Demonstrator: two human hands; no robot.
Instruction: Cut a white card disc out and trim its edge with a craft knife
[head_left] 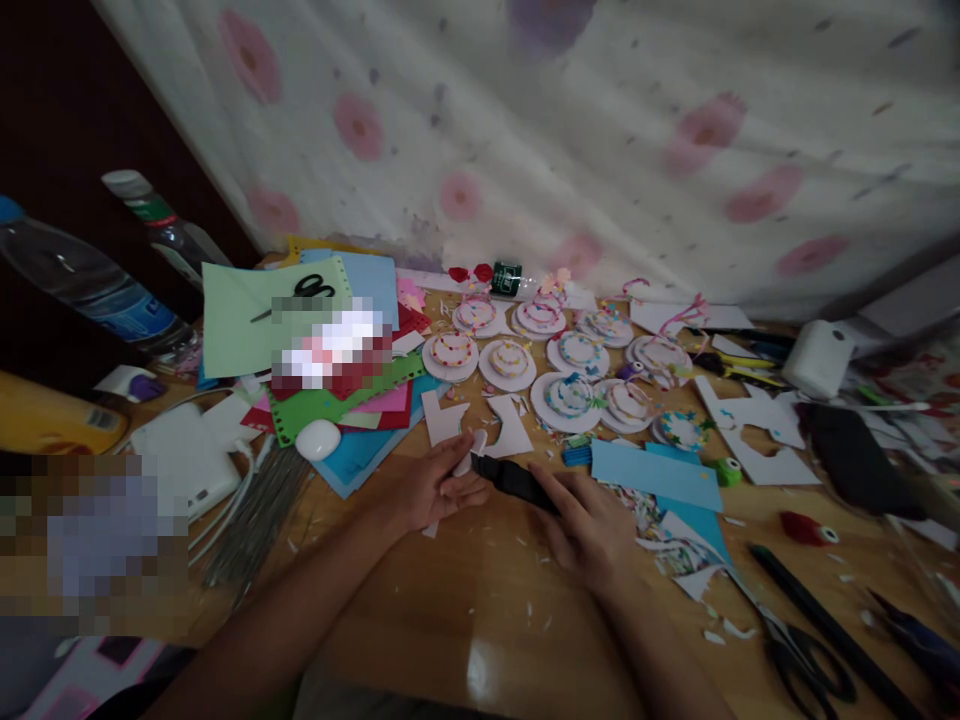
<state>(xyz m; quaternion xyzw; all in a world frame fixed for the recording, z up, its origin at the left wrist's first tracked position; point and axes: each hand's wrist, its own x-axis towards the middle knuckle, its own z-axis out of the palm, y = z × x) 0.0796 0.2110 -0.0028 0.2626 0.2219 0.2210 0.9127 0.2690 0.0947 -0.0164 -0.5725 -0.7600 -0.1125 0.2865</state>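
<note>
My left hand [450, 480] pinches a small white paper piece [469, 454] above the middle of the table. In my right hand [589, 525] is a black utility knife [517, 482], its tip right against the paper; the blade itself is too small to make out. Just behind lies white card [510, 425] with rounded cutouts. Beyond that stand several white paper discs carrying beaded rings, such as a yellow-beaded one [508, 365] and a blue-beaded one [568, 397].
Scissors [802, 650] lie at front right, near a phone [862, 460]. To the left are coloured paper sheets [262, 330] with black-handled scissors [313, 287], a white mouse [318, 439], thin wires [259, 520] and a water bottle [90, 280]. Blue paper [656, 472] and scraps lie near my right hand.
</note>
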